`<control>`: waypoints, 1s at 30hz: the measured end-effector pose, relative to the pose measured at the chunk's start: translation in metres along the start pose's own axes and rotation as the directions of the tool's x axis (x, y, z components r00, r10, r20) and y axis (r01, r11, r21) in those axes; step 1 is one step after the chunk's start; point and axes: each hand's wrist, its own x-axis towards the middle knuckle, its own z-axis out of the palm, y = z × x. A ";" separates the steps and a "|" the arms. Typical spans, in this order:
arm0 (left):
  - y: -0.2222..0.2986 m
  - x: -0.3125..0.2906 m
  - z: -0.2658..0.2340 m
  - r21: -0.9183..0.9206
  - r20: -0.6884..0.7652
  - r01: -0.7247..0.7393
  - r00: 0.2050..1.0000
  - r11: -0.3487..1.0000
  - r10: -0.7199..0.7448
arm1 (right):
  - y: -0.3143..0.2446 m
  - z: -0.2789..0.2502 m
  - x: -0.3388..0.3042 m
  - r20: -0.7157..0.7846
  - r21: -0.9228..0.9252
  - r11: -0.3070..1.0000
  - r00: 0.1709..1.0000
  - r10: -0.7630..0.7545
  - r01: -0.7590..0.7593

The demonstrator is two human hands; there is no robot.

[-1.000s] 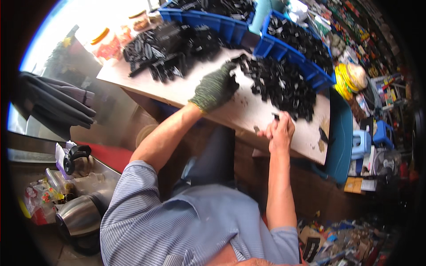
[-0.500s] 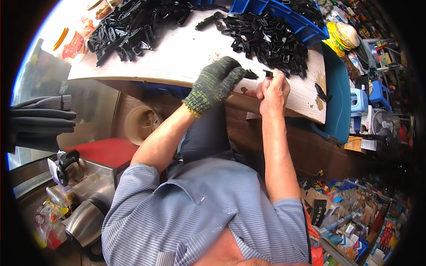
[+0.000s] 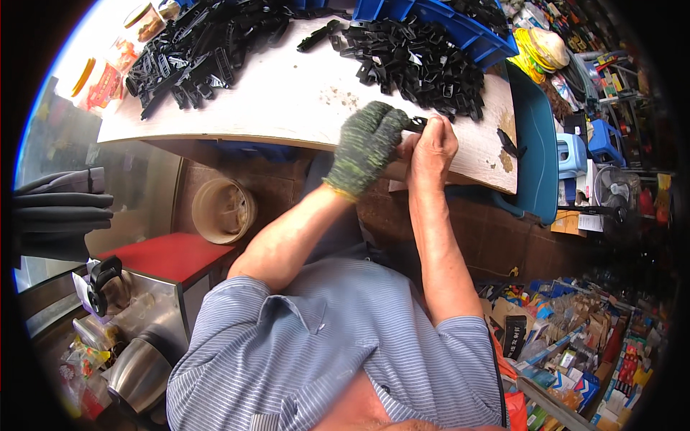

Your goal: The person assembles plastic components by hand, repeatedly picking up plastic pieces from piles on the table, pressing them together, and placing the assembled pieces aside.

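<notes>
My left hand, in a green and black knit glove, is closed on a black plastic part above the table's front edge. Against it presses my bare right hand, its thumb and fingers pinched on the same black plastic. Whether the pieces in the two hands are joined cannot be told, since the fingers cover most of them. Beyond the hands lies a heap of small black plastic pieces on the white table. Farther left spreads a heap of longer black plastic parts.
A blue crate stands behind the right heap. One black part lies near the table's right edge, beside a teal bin. Below the table is a round pale bucket. Clear jars stand at the far left.
My hands have come together; half a second ago they were apart, each with a black piece at its fingertips. The view has shifted slightly.
</notes>
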 end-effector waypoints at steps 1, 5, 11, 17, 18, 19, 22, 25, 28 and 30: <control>0.005 0.002 0.010 0.159 -0.042 -0.080 0.995 0.984 0.088 | -0.001 -0.001 0.001 -0.001 -0.019 1.000 1.000 -0.014 0.014; 0.026 0.002 0.020 0.067 -0.063 0.050 0.997 0.996 -0.046 | -0.001 -0.002 0.001 -0.009 -0.064 0.982 0.984 -0.181 0.180; 0.021 0.007 0.000 -0.277 0.092 0.270 0.963 0.922 -0.254 | -0.003 -0.012 0.005 0.014 0.022 1.000 1.000 -0.007 0.006; -0.044 0.050 -0.040 0.148 -0.115 0.255 0.964 0.956 -0.239 | -0.035 -0.020 0.009 -0.088 0.195 0.948 0.959 0.271 -0.250; -0.052 0.058 -0.042 0.232 -0.065 0.215 0.977 0.949 -0.205 | -0.038 -0.028 0.017 -0.120 0.199 0.945 0.951 0.286 -0.259; -0.052 0.064 -0.043 0.234 -0.070 0.216 0.976 0.948 -0.205 | -0.041 -0.034 0.024 -0.151 0.202 0.941 0.940 0.305 -0.272; -0.060 0.079 -0.041 0.417 0.285 0.030 0.945 0.908 -0.162 | -0.045 -0.065 0.055 -0.286 0.231 0.952 0.922 0.261 -0.198; -0.069 0.078 -0.036 0.387 0.286 -0.006 0.951 0.922 -0.114 | -0.063 -0.088 0.085 -0.438 0.211 0.966 0.869 0.231 -0.150; -0.067 0.084 -0.035 0.334 0.318 0.082 0.928 0.939 -0.194 | -0.070 -0.124 0.112 -0.576 0.187 0.972 0.787 0.223 -0.139; -0.068 0.082 -0.035 0.334 0.276 0.106 0.939 0.937 -0.205 | -0.072 -0.129 0.116 -0.643 0.162 0.975 0.734 0.220 -0.150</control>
